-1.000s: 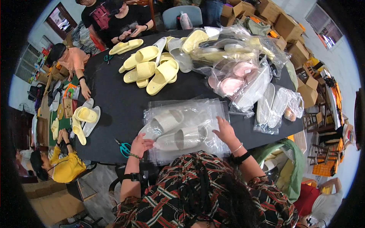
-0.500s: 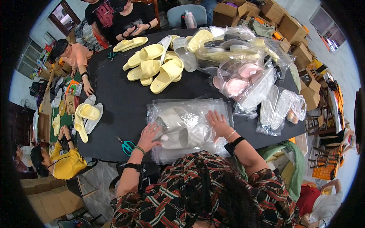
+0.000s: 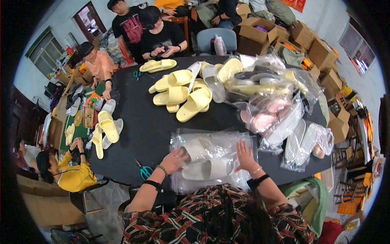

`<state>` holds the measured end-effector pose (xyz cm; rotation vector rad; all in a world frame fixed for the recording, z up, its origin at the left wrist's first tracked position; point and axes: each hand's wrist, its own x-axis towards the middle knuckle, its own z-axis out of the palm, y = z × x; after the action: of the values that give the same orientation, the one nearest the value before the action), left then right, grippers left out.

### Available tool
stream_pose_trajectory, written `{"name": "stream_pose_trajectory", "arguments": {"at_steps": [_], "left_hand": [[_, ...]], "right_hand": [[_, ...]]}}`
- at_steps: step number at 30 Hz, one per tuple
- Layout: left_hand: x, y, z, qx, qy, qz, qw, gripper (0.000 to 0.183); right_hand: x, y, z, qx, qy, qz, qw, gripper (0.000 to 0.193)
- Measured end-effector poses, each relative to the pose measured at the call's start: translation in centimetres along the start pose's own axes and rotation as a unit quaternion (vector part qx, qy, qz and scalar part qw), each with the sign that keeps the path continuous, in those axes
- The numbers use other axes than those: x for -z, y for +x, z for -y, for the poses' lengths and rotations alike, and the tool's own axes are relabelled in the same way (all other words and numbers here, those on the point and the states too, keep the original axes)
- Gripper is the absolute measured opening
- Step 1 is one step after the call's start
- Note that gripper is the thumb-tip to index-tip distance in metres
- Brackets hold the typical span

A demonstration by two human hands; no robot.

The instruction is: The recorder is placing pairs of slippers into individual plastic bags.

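A pair of pale grey slippers [image 3: 217, 168] lies side by side inside a clear plastic bag [image 3: 239, 182], flat on the black table in front of me. Several layers of clear plastic seem to lie beneath them. My left hand [image 3: 174, 161] rests palm down on the bag's left side, fingers stretched over the slippers' ends. On its right side my right hand [image 3: 246, 156] lies flat with its fingers spread. Neither hand grips anything. Green-handled scissors [image 3: 144, 171] lie left of my left hand.
Loose yellow slippers [image 3: 194, 105] stand beyond the bag. Bagged slippers [image 3: 268, 87] are heaped at the far right, with a bagged grey pair [image 3: 300, 140] nearer. More slippers [image 3: 108, 126] lie at the table's left edge. Co-workers sit or stand to the left and across the black table [image 3: 138, 122].
The whole view has shifted, so the table and its contents appear lower and farther right. My left hand has slid slightly inward over the bag; my right hand stays on it.
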<state>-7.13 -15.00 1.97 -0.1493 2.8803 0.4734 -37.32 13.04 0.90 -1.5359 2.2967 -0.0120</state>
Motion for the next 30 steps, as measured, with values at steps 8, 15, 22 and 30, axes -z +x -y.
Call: {"name": "stream_pose_trajectory", "arguments": {"at_steps": [8,15,22,30], "left_hand": [[-0.3,0.4,0.4,-0.052,0.041,-0.015,0.998,0.075],[-0.1,1.3,0.2,-0.076,0.052,-0.013,0.996,0.062],[0.9,2.9,0.2,-0.147,0.017,-0.059,0.987,0.050],[1.5,4.7,-0.6,-0.057,0.046,0.103,0.992,0.058]], "right_hand": [[0.9,-0.4,0.6,0.025,0.008,-0.086,0.996,0.098],[-1.0,0.6,0.1,0.087,-0.033,0.021,0.995,0.127],[-0.8,1.4,0.3,0.073,-0.069,0.054,0.993,0.132],[-0.4,0.7,0.9,0.060,-0.132,0.029,0.989,0.139]]}}
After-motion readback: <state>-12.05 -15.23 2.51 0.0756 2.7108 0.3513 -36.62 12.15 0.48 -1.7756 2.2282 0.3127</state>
